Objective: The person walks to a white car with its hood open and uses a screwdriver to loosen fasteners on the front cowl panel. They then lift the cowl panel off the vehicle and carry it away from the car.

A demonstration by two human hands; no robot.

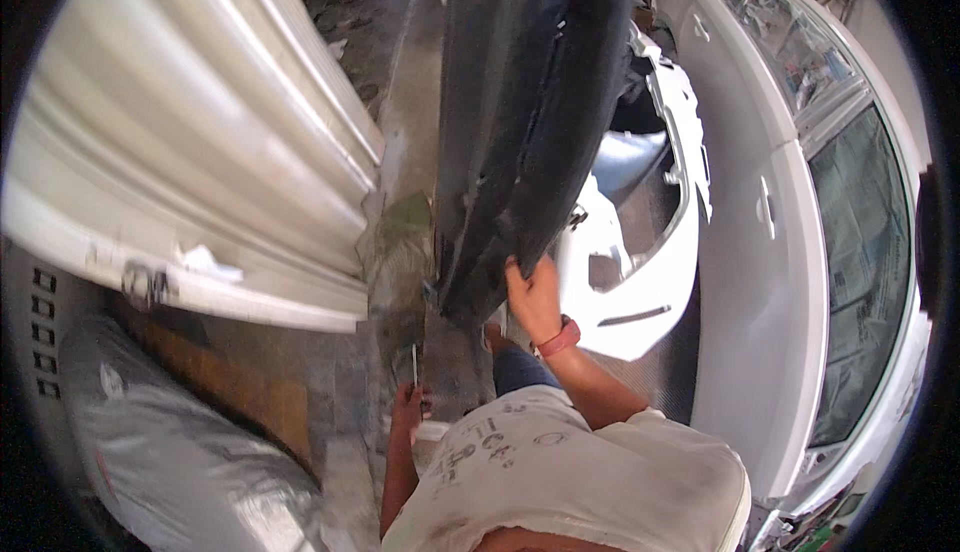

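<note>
A large black bumper-like car panel point(515, 112) stands tall in front of me, its lower end near my body. My right hand point(535, 297), with a red band at the wrist, is closed on the panel's lower right edge, thumb on the dark surface. Lower and to the left, my left hand point(410, 407) is closed around a thin pale rod-like tool point(415, 364) that points away from me. The tool's exact kind is too small to make out. That hand is apart from the panel.
A white car bumper point(640, 322) lies just right of the black panel. Beyond it stands a white car point(740, 212) with covered windows. Pale corrugated metal point(220, 102) rises at left, above a grey covered bulky object point(190, 442). A greenish cloth point(405, 222) lies on the floor.
</note>
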